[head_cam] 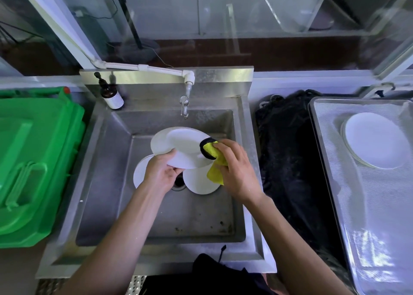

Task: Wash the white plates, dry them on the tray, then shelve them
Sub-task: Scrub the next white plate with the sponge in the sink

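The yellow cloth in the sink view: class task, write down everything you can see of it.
The yellow cloth looks like soft, fluffy microfibre, bright yellow with a black portion at its upper end. It is bunched and folded, not spread flat. The right hand grips it, fingers curled over the top, and presses its black end against the right side of the white plate that the left hand holds tilted above the sink. A loose yellow corner hangs down below the hand, over another plate lying in the basin.

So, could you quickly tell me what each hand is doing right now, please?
Left hand: grips the white plate by its near edge.
Right hand: holds the yellow cloth against that plate.
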A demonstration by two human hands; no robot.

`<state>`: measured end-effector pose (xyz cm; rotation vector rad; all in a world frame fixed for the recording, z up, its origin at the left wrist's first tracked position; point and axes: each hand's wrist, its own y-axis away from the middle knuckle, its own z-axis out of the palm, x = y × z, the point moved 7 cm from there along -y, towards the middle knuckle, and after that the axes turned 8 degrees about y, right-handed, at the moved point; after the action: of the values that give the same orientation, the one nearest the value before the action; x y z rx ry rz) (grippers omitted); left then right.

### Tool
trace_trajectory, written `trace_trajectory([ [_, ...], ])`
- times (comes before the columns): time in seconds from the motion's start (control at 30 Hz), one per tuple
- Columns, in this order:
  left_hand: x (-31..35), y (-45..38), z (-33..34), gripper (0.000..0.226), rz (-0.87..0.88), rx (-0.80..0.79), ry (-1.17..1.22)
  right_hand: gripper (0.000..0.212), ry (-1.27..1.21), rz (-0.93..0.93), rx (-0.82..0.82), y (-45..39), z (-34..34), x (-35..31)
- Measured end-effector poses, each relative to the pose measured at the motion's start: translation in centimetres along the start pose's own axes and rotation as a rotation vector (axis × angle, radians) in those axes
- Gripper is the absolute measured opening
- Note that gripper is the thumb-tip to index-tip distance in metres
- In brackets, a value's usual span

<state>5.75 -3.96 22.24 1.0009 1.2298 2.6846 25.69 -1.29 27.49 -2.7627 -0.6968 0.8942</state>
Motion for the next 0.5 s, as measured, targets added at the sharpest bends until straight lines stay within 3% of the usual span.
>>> trace_trajectory([
  [0.2,-0.7,0.4,-0.3,0.027,0.035,-0.027,-0.063,0.069,-0.185,0.012,-0.246,-1.0,1.2,-1.8],
  [0.3,-1.1,0.9,-0.1,0.031,0.063,-0.055,-0.128,0.071,-0.253,0.124,-0.330,-1.1,2.0,-2.1],
  [0.37,-1.1,1.2,-0.1,0.033,0.080,-0.062,-0.142,0.066,-0.271,0.177,-0.334,-1.2,2.2,-1.9],
  [0.5,-1.2,1.9,0.1,0.036,0.099,-0.094,-0.130,0.060,-0.156,0.097,-0.283,-0.9,2.7,-2.0],
])
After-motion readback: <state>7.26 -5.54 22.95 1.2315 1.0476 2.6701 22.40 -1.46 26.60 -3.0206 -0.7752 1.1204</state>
